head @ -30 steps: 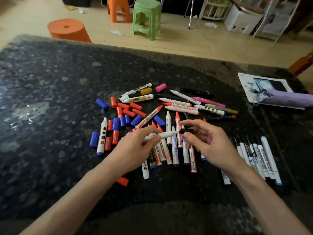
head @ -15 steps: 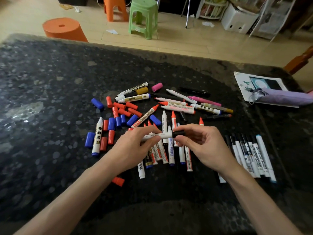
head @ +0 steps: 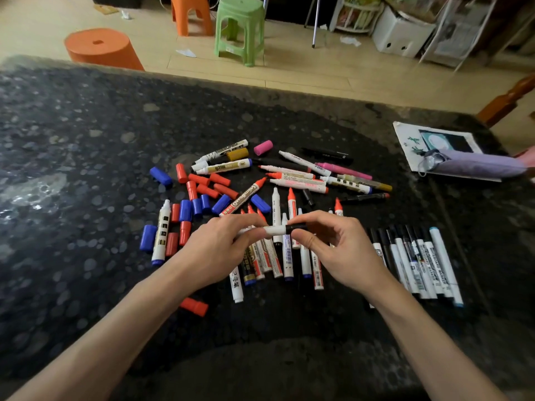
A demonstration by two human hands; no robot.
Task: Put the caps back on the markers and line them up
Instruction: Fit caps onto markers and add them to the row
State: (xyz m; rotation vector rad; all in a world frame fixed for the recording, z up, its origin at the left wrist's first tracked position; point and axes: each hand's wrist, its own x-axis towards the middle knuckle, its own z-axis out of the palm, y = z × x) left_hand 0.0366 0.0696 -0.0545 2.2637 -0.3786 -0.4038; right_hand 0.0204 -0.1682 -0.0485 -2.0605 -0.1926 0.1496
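Both hands hold a white marker (head: 275, 229) level, its black cap (head: 296, 228) pinched in the right hand (head: 333, 250).

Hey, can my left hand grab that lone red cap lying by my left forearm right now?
Probably not yet: the left hand grips the white marker whose black cap the right hand pinches. The red cap itself lies alone on the table, nothing over it.
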